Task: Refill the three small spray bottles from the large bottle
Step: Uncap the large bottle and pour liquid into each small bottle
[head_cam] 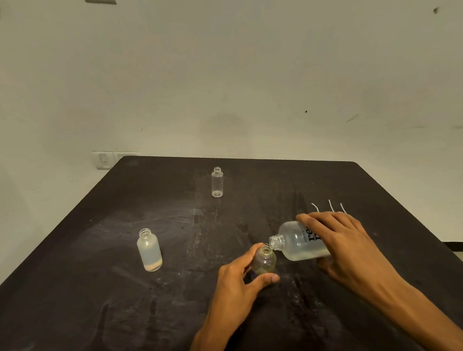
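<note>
My right hand (345, 241) grips the large frosted bottle (297, 243), tipped on its side with its open neck pointing left. Its mouth touches the mouth of a small clear bottle (265, 261), which my left hand (239, 283) holds upright on the table. A frosted small bottle (149, 249) stands uncapped at the left with a little liquid at its bottom. A slim clear bottle (217, 182) stands uncapped farther back, near the middle.
The dark table (96, 292) reaches the pale wall at the back. Three thin white spray tubes (331, 207) lie just behind my right hand. A wall socket (104, 160) sits at the table's far left corner.
</note>
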